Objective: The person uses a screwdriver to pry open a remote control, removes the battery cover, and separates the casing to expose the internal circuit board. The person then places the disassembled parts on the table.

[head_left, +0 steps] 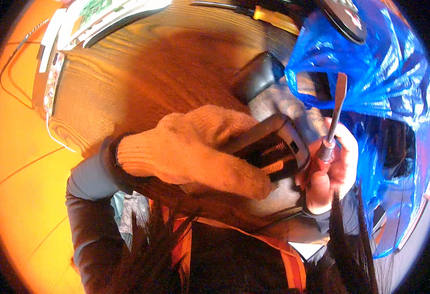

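Note:
My left hand [200,152], in a knitted work glove, is closed around a black plastic housing [300,142] shaped like a hollow frame. Its open side shows a dark inside, partly covered by the gloved fingers. Close by on the right, my bare right hand [339,166] grips a flat-blade screwdriver [326,152] by its reddish handle, the metal blade pointing up and away from me. The right fingers are beside the housing's right end; whether they touch it I cannot tell.
A blue plastic bag [396,88] with dark things in it fills the right side. Beyond my hands lies a black glossy part [259,76] on the wooden table [102,78]. A yellow-handled screwdriver [276,19] lies at the far edge. A phone [54,83] with a white cable sits far left.

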Demonstrator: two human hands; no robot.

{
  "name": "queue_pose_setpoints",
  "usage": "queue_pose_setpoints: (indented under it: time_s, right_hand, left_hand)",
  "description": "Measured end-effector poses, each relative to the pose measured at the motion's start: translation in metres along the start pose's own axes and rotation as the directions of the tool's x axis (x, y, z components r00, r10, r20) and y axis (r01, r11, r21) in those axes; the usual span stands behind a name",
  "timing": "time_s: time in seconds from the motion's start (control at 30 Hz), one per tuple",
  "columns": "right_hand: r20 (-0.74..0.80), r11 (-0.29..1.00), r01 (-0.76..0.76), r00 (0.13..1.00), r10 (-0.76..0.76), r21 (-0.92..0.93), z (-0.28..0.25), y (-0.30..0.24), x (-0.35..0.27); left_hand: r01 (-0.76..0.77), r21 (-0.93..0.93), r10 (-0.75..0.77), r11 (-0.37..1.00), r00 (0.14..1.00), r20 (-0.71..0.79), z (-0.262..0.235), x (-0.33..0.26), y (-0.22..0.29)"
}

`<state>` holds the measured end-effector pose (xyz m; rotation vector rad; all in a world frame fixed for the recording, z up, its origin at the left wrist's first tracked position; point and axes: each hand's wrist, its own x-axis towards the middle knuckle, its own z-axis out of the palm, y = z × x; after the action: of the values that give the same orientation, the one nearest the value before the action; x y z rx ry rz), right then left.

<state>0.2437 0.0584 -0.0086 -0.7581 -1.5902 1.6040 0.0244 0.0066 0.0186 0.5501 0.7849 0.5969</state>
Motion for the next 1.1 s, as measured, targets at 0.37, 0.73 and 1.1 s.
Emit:
queue_pose_setpoints:
  time_s: [0.37,0.73,1.1]
  right_hand:
    - [0.528,0.998,-0.013,0.848,0.042,-0.059,-0.016,-0.020,0.029]
    - [0.438,0.955,-0.213,0.893,0.103,0.208,-0.014,0.000,0.014]
    - [0.420,0.974,-0.207,0.878,0.227,-0.095,-0.015,-0.006,0.006]
  left_hand:
    - [-0.009,0.176,0.004,0.984,1.000,0.029,0.010,0.015,-0.004]
    - [-0.032,0.996,0.671,0.077,0.741,-0.029,0.021,-0.003,0.013]
    - [0.378,0.920,0.695,0.105,0.633,-0.340,-0.008,-0.031,-0.008]
